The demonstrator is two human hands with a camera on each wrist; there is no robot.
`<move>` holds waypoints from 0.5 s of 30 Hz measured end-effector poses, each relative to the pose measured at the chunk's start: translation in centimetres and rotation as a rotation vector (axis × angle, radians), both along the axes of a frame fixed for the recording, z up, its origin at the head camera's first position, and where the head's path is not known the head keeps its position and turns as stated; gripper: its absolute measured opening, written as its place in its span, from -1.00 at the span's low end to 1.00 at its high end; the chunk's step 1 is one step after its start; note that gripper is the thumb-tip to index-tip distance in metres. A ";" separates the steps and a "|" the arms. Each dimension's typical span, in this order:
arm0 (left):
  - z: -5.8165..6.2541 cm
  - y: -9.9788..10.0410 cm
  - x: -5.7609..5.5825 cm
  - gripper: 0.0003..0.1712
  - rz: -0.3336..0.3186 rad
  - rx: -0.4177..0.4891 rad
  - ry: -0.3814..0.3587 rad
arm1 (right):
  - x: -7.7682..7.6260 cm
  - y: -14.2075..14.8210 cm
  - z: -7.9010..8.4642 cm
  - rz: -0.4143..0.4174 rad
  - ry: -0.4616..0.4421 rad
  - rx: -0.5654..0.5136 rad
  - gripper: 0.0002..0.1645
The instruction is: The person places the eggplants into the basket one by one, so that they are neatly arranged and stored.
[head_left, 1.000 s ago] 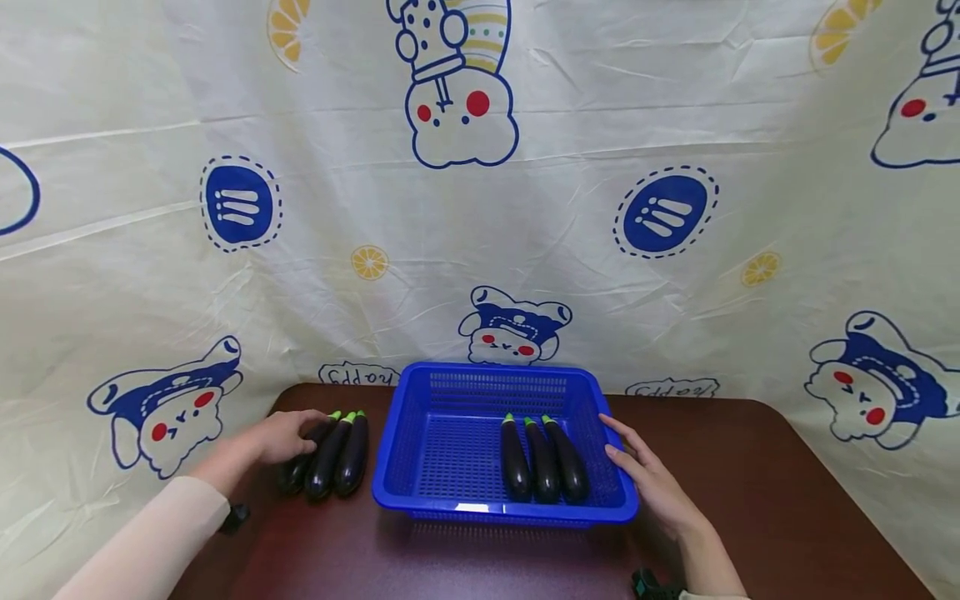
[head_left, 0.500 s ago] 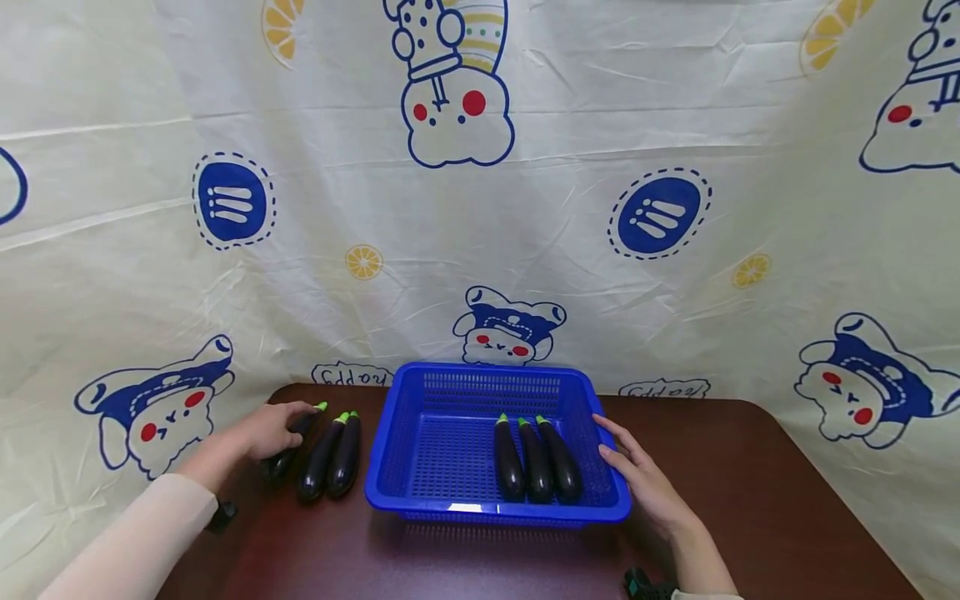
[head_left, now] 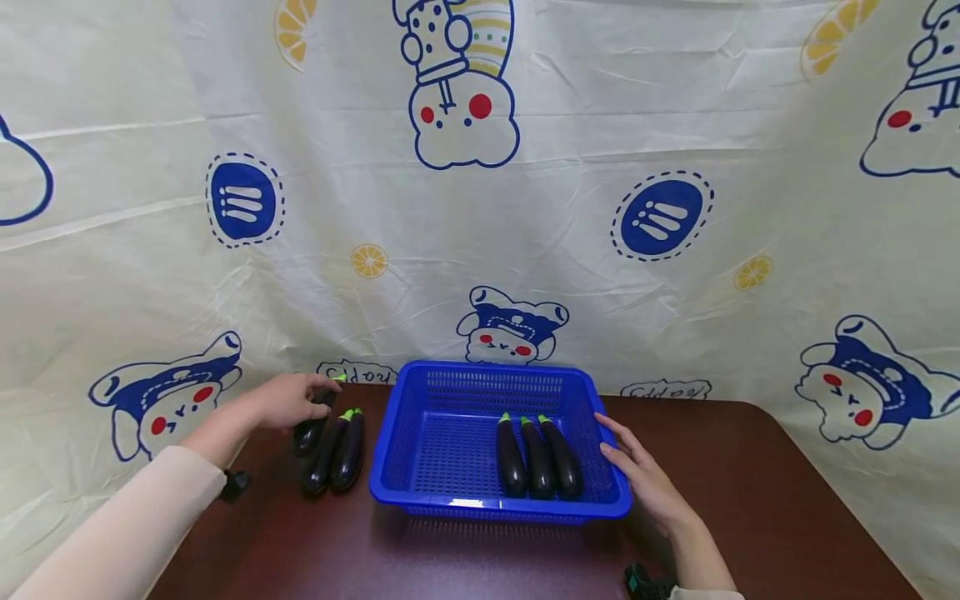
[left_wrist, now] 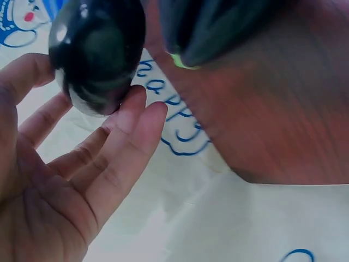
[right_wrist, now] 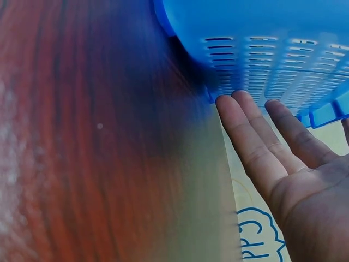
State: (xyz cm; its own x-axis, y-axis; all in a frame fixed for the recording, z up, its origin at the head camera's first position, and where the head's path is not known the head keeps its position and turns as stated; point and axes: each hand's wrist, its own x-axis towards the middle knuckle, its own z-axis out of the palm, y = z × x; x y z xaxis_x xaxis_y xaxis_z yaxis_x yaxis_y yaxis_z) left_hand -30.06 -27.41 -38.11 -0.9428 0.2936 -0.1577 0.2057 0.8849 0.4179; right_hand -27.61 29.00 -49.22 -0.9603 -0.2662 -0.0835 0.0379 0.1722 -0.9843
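Note:
My left hand [head_left: 288, 402] pinches a dark purple eggplant [head_left: 309, 435] between thumb and fingers, at the table's left. In the left wrist view the rounded end of this eggplant [left_wrist: 101, 54] sits at the fingertips, over the table edge. Two more eggplants [head_left: 347, 454] with green stems lie side by side just right of it. A blue plastic basket [head_left: 390, 433] stands in the middle, with three eggplants [head_left: 540, 462] lined up in its right half. My right hand [head_left: 652, 483] rests at the basket's right side, its straight fingers [right_wrist: 245, 136] against the slotted wall.
The dark brown table [head_left: 750, 492] has rounded far corners. A pale cloth [head_left: 570, 208] printed with cartoon figures and orange slices hangs right behind it. A dark band [head_left: 234, 483] is on the left wrist and another [head_left: 645, 583] on the right.
My left hand has separated one eggplant from the group of three, first leftward, then up and toward the back right. My right hand and the basket have stayed in place.

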 end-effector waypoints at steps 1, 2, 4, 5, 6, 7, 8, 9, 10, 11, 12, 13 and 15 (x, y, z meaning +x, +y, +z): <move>0.3 0.4 0.0 -0.49 0.003 0.009 -0.013 | 0.0 0.0 -0.1 -0.001 0.002 0.000 -0.27; 0.6 0.8 0.0 -0.48 0.003 0.021 -0.024 | -0.1 -0.1 -0.1 -0.005 0.001 0.002 -0.27; 1.1 1.6 0.0 -0.47 -0.002 0.032 -0.034 | -0.1 -0.1 -0.3 -0.014 0.000 0.004 -0.27; 1.3 1.9 0.1 -0.47 -0.006 0.037 -0.037 | 0.0 -0.1 -0.3 -0.017 -0.001 0.002 -0.28; 1.5 2.2 0.1 -0.47 -0.008 0.041 -0.039 | 0.0 -0.1 -0.3 -0.016 0.000 0.003 -0.28; 1.8 2.6 0.2 -0.47 -0.011 0.045 -0.040 | 0.0 -0.1 -0.4 -0.021 -0.003 0.001 -0.28; 2.0 2.9 0.2 -0.47 -0.016 0.051 -0.038 | 0.1 0.0 -0.4 -0.017 -0.004 0.001 -0.28; 2.1 3.2 0.2 -0.48 -0.018 0.054 -0.037 | 0.1 0.0 -0.4 -0.016 -0.004 -0.001 -0.29; 2.3 3.5 0.2 -0.48 -0.022 0.055 -0.033 | 0.1 0.0 -0.4 -0.011 0.000 -0.001 -0.29; 2.5 3.8 0.2 -0.48 -0.026 0.056 -0.027 | 0.1 0.0 -0.3 -0.009 0.004 -0.004 -0.29; 2.6 4.1 0.2 -0.48 -0.035 0.054 -0.020 | 0.1 0.1 -0.3 0.000 0.007 -0.002 -0.28; 2.7 4.4 0.2 -0.48 -0.040 0.052 -0.013 | 0.0 0.1 -0.3 0.004 0.009 -0.003 -0.28; 2.9 5.2 0.1 -0.48 -0.053 0.051 0.008 | 0.0 0.1 -0.2 0.006 0.009 -0.006 -0.28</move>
